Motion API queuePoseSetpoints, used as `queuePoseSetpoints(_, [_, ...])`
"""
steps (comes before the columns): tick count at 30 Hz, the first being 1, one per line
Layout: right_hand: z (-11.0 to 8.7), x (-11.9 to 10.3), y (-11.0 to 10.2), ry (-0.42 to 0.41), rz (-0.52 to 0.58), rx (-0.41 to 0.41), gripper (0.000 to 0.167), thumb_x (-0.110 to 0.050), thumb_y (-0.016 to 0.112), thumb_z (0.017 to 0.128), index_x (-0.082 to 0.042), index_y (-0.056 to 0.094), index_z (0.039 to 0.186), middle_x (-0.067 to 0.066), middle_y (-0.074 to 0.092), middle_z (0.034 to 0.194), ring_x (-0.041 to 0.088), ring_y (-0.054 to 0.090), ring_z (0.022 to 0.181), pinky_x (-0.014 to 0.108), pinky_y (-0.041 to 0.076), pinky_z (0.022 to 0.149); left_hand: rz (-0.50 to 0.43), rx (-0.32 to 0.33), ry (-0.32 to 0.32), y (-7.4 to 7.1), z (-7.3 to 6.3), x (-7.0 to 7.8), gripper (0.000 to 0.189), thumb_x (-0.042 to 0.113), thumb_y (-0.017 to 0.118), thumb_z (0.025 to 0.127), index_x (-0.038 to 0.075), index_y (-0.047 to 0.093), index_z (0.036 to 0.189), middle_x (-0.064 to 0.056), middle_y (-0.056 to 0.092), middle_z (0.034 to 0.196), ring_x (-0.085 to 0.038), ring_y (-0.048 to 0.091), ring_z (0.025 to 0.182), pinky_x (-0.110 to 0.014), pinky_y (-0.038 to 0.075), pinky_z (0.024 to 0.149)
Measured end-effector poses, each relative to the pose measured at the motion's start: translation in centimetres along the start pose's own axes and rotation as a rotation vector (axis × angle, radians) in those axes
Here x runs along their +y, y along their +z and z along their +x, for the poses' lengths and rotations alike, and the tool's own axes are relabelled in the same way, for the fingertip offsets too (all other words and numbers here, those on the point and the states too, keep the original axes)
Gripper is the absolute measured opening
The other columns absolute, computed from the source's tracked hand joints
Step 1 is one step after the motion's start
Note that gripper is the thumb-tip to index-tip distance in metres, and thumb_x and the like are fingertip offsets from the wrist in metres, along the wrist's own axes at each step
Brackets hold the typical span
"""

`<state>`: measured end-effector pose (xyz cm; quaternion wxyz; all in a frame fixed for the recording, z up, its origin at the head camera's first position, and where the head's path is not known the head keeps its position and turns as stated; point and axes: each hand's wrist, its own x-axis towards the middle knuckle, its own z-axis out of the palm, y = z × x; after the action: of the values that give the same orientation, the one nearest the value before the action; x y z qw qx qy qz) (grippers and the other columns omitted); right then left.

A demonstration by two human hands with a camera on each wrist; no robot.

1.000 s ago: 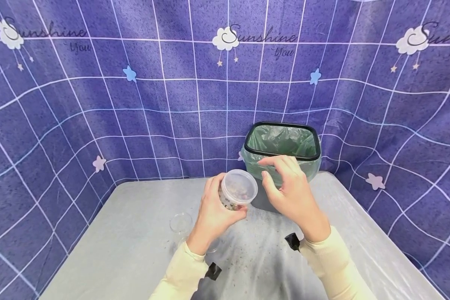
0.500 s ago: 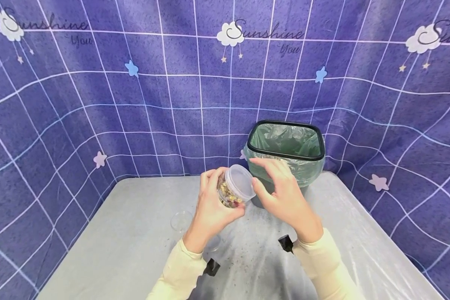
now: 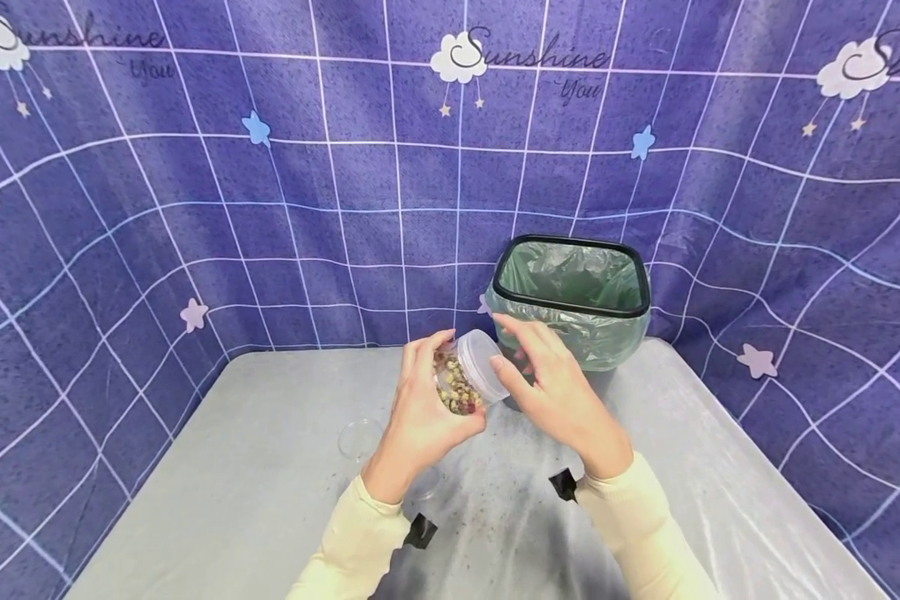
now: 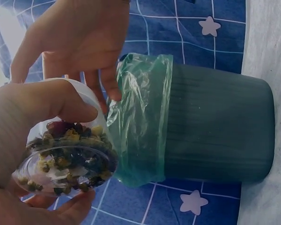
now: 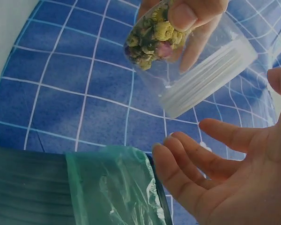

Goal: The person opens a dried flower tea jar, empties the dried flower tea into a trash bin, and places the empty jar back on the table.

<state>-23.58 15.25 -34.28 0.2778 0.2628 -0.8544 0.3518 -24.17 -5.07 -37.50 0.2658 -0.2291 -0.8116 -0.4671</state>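
A clear plastic jar (image 3: 453, 387) with dried flower buds in it is tilted to the right above the table. My left hand (image 3: 420, 417) grips the jar round its body, thumb on the near side. Its frosted screw lid (image 3: 484, 365) is on and faces my right hand (image 3: 558, 396). That hand is spread with loosely bent fingers beside the lid; in the right wrist view its fingertips (image 5: 160, 151) are apart from the lid. Yellow buds (image 4: 61, 161) and a dark red one show through the jar's base and wall in the left wrist view.
A dark green bin (image 4: 215, 124) with a black rim (image 3: 570, 308) and a green bag liner (image 3: 615, 337) stands behind my right hand. Two clear round pieces (image 3: 360, 440) lie on the grey-covered table (image 3: 270, 467), with small crumbs scattered around. A blue checked curtain (image 3: 307, 208) surrounds it.
My left hand has tipped the jar further over to the right, so its side and the flower buds show more. My right hand has moved left and closer to the lid.
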Motion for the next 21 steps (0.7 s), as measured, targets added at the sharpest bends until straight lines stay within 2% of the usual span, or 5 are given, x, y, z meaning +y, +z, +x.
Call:
queuePoseSetpoints(4, [-0.1,-0.2,0.3,0.089,-0.018,-0.051,0.054,-0.053,0.054,0.103,-0.032,0.048,0.152,-0.001,0.058,0.127,0.013,0.057,0.087,0.036,0.05,0.077,0.009,-0.007,0.006,0.2,-0.1,0.0,0.101,0.015,0.09,0.054,0.015,0.048,0.145,-0.003,0.046,0.137,-0.019,0.053,0.116,-0.04,0.05,0.096])
queuePoseSetpoints(7, [-0.2,-0.1,0.7,0.133,-0.029,-0.082,0.056,-0.058,0.051,0.102,-0.03,0.05,0.151,0.0,0.058,0.122,0.014,0.055,0.083,0.035,0.047,0.077,0.018,-0.014,0.015,0.3,-0.1,-0.1,0.099,0.015,0.09,0.054,0.012,0.049,0.144,-0.006,0.046,0.137,-0.02,0.053,0.116,-0.041,0.05,0.096])
queuePoseSetpoints(11, [0.0,0.0,1.3,0.151,-0.025,-0.106,0.056,-0.059,0.052,0.101,-0.025,0.053,0.146,0.0,0.059,0.115,0.014,0.053,0.082,0.034,0.047,0.077,0.043,-0.029,0.013,0.5,-0.1,0.0,0.097,0.015,0.089,0.055,0.01,0.05,0.143,-0.009,0.046,0.137,-0.023,0.054,0.116,-0.04,0.05,0.097])
queuePoseSetpoints(17, [0.2,0.1,1.8,0.167,-0.018,-0.088,0.054,-0.059,0.054,0.1,-0.022,0.056,0.139,-0.001,0.059,0.108,0.016,0.054,0.082,0.035,0.047,0.076,0.096,-0.065,0.01,0.6,-0.2,0.2,0.095,0.016,0.087,0.058,0.009,0.047,0.144,-0.011,0.049,0.137,-0.028,0.056,0.116,-0.042,0.052,0.098])
queuePoseSetpoints(21, [0.1,0.1,1.8,0.18,-0.022,-0.089,0.055,-0.062,0.053,0.099,-0.023,0.057,0.138,-0.001,0.059,0.108,0.016,0.054,0.084,0.035,0.047,0.077,0.125,-0.088,0.011,0.6,-0.2,0.3,0.1,0.019,0.092,0.059,0.006,0.045,0.146,-0.012,0.054,0.136,-0.03,0.059,0.117,-0.044,0.051,0.101])
